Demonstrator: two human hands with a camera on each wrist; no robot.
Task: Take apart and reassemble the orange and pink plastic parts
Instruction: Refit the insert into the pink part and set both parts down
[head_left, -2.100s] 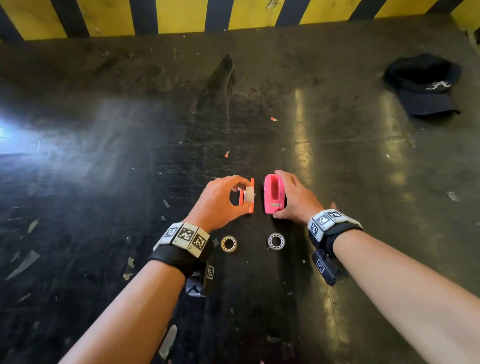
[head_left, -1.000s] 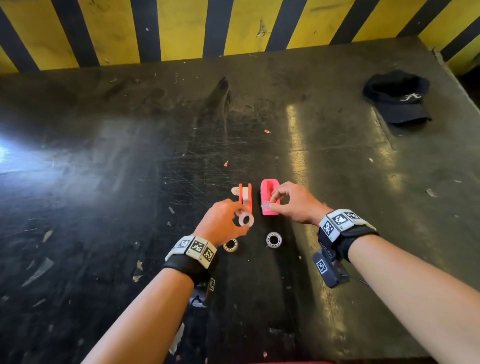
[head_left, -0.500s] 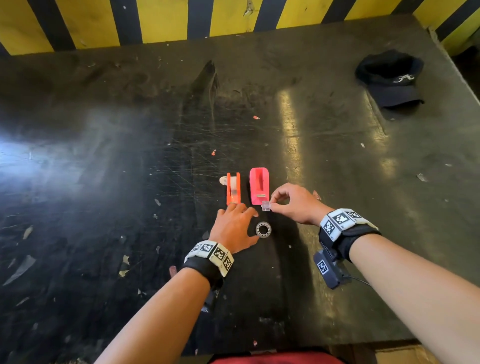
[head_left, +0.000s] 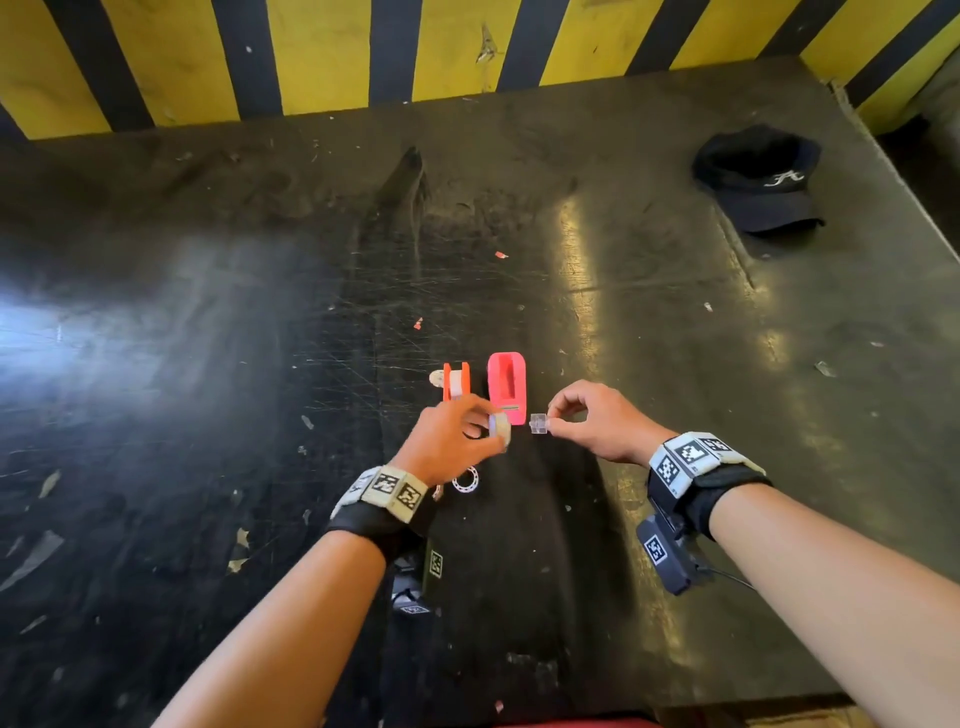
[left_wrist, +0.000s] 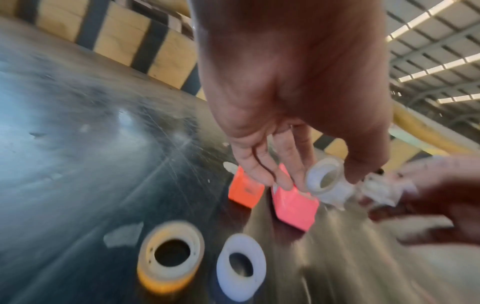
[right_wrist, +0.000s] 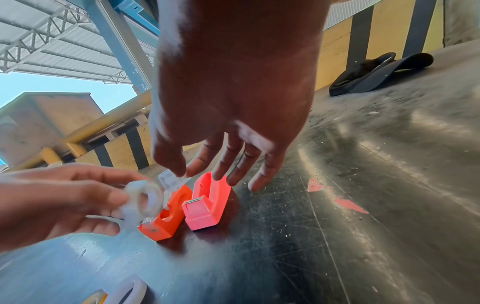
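We see the left hand (head_left: 451, 441), flat on the bench (head_left: 208, 364) half a second ago, now pinching a small translucent tape ring (head_left: 500, 427), lifted toward the clear plastic hub (head_left: 538, 422) pinched in the right hand (head_left: 597, 421); reassembly is starting.

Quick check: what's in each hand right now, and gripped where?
Left hand pinches a small white ring by its rim. Right hand pinches a small clear plastic piece by one end, at thumb and forefinger.

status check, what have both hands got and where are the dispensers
Left hand pinches a white ring; right hand pinches a clear hub. Orange dispenser and pink dispenser stand beside each other on the table. Nothing between.
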